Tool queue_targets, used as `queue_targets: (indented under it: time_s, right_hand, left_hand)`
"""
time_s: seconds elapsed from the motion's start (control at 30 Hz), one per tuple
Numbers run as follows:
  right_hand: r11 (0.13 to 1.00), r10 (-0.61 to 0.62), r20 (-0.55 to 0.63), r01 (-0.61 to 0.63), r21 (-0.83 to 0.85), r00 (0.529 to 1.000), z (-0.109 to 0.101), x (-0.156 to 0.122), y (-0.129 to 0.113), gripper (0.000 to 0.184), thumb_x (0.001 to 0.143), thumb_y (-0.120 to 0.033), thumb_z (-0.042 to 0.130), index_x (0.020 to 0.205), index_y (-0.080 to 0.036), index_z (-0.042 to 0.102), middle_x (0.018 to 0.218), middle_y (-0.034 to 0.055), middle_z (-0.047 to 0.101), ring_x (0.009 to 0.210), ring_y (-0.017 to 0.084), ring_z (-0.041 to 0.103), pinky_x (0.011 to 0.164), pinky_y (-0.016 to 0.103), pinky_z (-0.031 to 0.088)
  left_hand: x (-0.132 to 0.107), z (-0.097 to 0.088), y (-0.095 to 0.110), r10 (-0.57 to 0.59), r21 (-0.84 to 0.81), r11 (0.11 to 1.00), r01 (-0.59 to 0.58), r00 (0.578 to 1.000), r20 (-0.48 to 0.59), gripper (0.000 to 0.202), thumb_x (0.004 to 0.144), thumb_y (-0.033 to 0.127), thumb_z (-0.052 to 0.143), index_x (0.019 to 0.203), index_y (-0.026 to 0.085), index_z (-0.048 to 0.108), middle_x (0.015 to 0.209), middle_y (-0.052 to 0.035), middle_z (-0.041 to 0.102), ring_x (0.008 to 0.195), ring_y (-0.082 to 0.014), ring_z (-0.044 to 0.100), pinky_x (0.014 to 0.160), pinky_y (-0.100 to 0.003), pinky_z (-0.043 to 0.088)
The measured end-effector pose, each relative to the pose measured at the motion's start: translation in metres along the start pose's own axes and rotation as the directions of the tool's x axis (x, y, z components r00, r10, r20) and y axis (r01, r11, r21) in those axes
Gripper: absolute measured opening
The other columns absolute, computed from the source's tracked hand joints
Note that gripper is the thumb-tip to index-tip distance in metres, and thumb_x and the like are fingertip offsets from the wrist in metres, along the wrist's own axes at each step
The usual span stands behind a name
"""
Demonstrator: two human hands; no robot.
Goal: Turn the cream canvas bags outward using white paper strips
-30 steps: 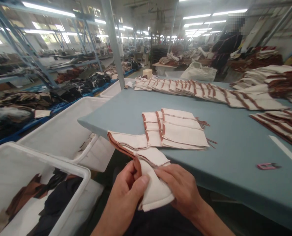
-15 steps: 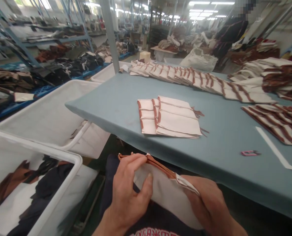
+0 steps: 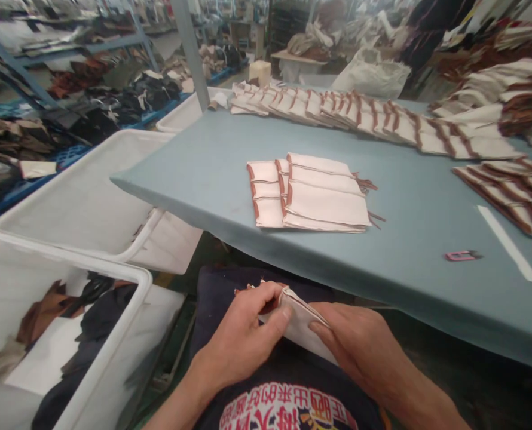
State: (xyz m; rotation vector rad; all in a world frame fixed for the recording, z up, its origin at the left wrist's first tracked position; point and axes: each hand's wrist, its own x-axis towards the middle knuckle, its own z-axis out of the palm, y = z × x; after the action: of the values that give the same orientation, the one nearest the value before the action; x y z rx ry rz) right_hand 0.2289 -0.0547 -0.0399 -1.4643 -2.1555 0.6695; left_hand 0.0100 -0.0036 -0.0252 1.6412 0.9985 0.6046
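Observation:
Over my lap I hold a cream fabric piece [image 3: 302,327] with brown trim, one edge turned upward. My left hand [image 3: 252,325] pinches its top edge between thumb and fingers, and a bit of the brown trim pokes out beyond the fingertips. On the other side my right hand [image 3: 360,340] grips the same edge, its fingers partly hidden behind the cloth. Past my hands, overlapping cream pieces with brown edges [image 3: 324,191] lie stacked on the blue-green table [image 3: 194,173]. Thin brown strips stick out from their right side.
Pink thread snips [image 3: 463,255] and a white strip [image 3: 510,245] lie on the table's right. A long row of cream-and-brown pieces [image 3: 360,116] runs along the far side. White bins [image 3: 144,280] with fabric stand at left. A person [image 3: 431,36] stands beyond the table.
My left hand has slid rightward along the edge, closer to my right hand. The held piece now shows less of its surface and brown trim. The view has tilted down.

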Motion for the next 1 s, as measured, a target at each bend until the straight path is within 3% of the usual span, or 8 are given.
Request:
queue_targets:
  time_s: [0.1, 0.23, 0.4, 0.57, 0.77, 1.0]
  right_hand:
    - [0.964, 0.154, 0.021, -0.155, 0.217, 0.988, 0.006, 0.003, -0.012, 0.015, 0.097, -0.028, 0.055, 0.101, -0.021, 0.068, 0.083, 0.0034, 0.071, 0.069, 0.017, 0.065, 0.063, 0.026, 0.05]
    - [0.817, 0.289, 0.069, -0.283, 0.502, 0.955, -0.003, 0.019, -0.03, 0.015, 0.09, -0.035, 0.063, 0.085, -0.022, 0.057, 0.07, -0.003, 0.056, 0.06, 0.013, 0.05, 0.056, 0.024, 0.044]
    - [0.672, 0.25, 0.273, -0.37, 0.642, 0.929, -0.018, 0.036, -0.032, 0.029, 0.09, -0.045, 0.064, 0.081, -0.022, 0.05, 0.069, -0.005, 0.048, 0.062, 0.012, 0.041, 0.055, 0.022, 0.036]
    - [0.565, 0.187, 0.351, -0.392, 0.725, 0.918, -0.017, 0.037, -0.02, 0.048, 0.087, -0.065, 0.065, 0.082, -0.021, 0.05, 0.072, -0.0051, 0.045, 0.063, 0.011, 0.037, 0.055, 0.022, 0.031]
    - [0.581, 0.199, 0.319, -0.374, 0.723, 0.927, -0.015, 0.034, -0.021, 0.041, 0.09, -0.057, 0.066, 0.08, -0.02, 0.05, 0.07, -0.006, 0.044, 0.062, 0.01, 0.037, 0.055, 0.022, 0.033]
    - [0.679, 0.282, 0.136, -0.298, 0.671, 0.95, -0.007, 0.026, -0.03, 0.018, 0.095, -0.036, 0.06, 0.087, -0.021, 0.053, 0.074, -0.0039, 0.056, 0.063, 0.011, 0.048, 0.055, 0.021, 0.041]
  left_hand:
    - [-0.003, -0.003, -0.002, -0.088, -0.081, 0.992, 0.093, 0.994, 0.064, 0.02, 0.098, 0.027, 0.048, 0.084, 0.018, 0.06, 0.079, 0.0005, 0.058, 0.074, -0.0157, 0.051, 0.07, -0.028, 0.04]
    - [-0.007, -0.004, 0.01, -0.025, -0.071, 0.997, 0.032, 0.995, 0.094, 0.018, 0.097, 0.023, 0.05, 0.085, 0.018, 0.062, 0.083, -0.0009, 0.064, 0.079, -0.0163, 0.055, 0.075, -0.028, 0.042]
    - [-0.006, -0.006, 0.029, 0.034, -0.058, 0.998, -0.031, 0.997, 0.062, 0.015, 0.089, 0.016, 0.055, 0.08, 0.017, 0.066, 0.078, -0.0011, 0.067, 0.074, -0.0158, 0.058, 0.07, -0.026, 0.043]
    - [-0.003, -0.007, 0.034, 0.006, -0.078, 0.997, -0.001, 0.999, 0.053, 0.02, 0.09, 0.021, 0.054, 0.079, 0.016, 0.07, 0.078, -0.0032, 0.07, 0.075, -0.0175, 0.06, 0.07, -0.028, 0.045]
    - [-0.001, -0.004, 0.027, -0.009, -0.111, 0.994, 0.015, 0.998, 0.06, 0.023, 0.091, 0.027, 0.054, 0.076, 0.016, 0.069, 0.077, -0.0047, 0.07, 0.075, -0.0183, 0.06, 0.073, -0.03, 0.046]
    - [-0.001, 0.006, 0.022, -0.07, -0.174, 0.982, 0.068, 0.998, -0.007, 0.025, 0.089, 0.034, 0.064, 0.071, 0.017, 0.062, 0.072, -0.0006, 0.06, 0.066, -0.0134, 0.05, 0.06, -0.024, 0.038]
